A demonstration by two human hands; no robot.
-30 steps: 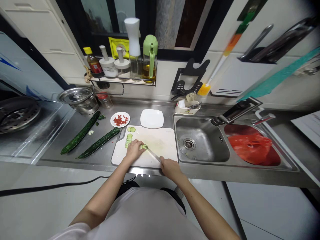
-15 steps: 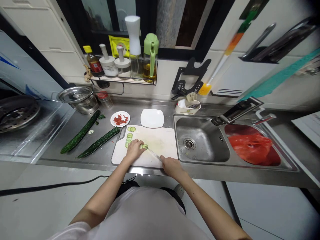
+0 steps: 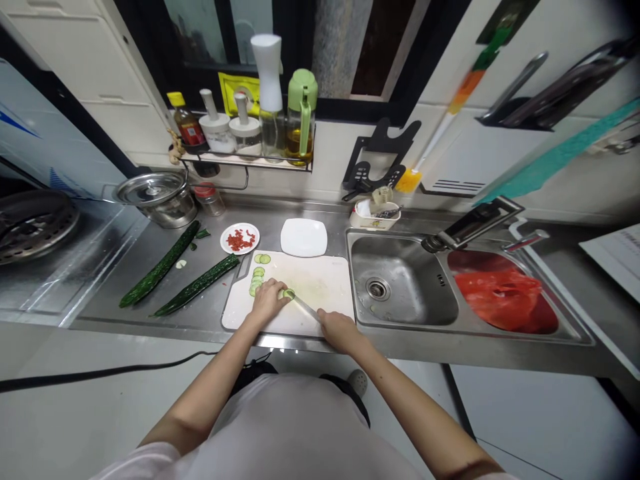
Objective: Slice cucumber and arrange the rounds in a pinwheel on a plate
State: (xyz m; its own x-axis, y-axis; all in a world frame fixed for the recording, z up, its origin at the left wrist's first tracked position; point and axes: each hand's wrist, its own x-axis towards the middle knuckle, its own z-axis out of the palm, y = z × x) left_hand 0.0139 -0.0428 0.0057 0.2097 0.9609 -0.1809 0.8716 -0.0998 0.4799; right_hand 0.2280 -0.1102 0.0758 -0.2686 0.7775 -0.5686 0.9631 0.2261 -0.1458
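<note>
A white cutting board [image 3: 320, 280] lies on the steel counter in front of me. My left hand [image 3: 267, 301] is curled over a short cucumber piece [image 3: 289, 293] on the board, holding it down. My right hand [image 3: 339, 329] grips the handle of a knife [image 3: 306, 307] whose blade meets the cucumber's cut end. Several thin cucumber slices [image 3: 257, 278] lie at the board's left side, two more at its far left corner.
Two whole cucumbers [image 3: 163, 267] lie left of the board. Behind it are a small plate of red bits [image 3: 240, 239] and a square white plate [image 3: 304, 237]. A double sink [image 3: 400, 283] sits on the right, with a red bag [image 3: 503, 297] in its far basin. A lidded pot [image 3: 157, 197] stands back left.
Almost nothing differs: both hands stay on the cucumber piece and the knife, with my right hand shifted slightly up and left.
</note>
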